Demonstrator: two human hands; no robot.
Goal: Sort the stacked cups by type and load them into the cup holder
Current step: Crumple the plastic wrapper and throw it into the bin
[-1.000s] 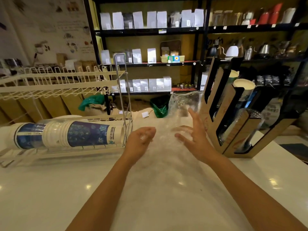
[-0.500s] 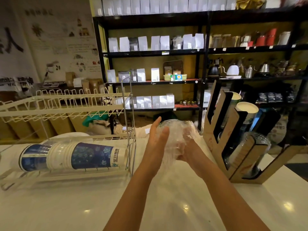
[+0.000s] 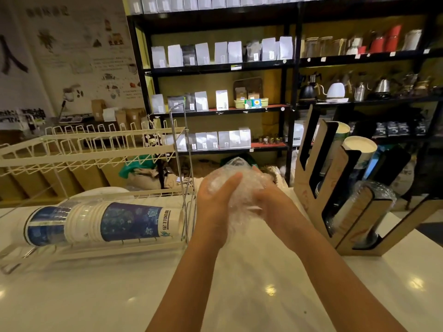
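Observation:
Both of my hands squeeze a crumpled clear plastic bag (image 3: 239, 185) above the white counter. My left hand (image 3: 213, 202) presses its left side with the thumb over the top, and my right hand (image 3: 273, 202) grips it from the right. A sleeve of blue and white paper cups (image 3: 105, 222) lies on its side in the white wire rack (image 3: 91, 149) at the left. The slanted wooden cup holder (image 3: 333, 188) stands at the right, with white paper cups (image 3: 359, 149) in its upper slots and clear plastic cups (image 3: 374, 200) in a lower one.
The white counter (image 3: 239, 295) stretches toward me. Behind it stand black shelves (image 3: 215, 68) with white bags, kettles and jars. A chrome post of the rack (image 3: 184, 164) rises just left of my left hand.
The plastic bag lay spread over the counter under my open hands; now both hands have gathered it into a tight ball and lifted it. The camera view has tilted up.

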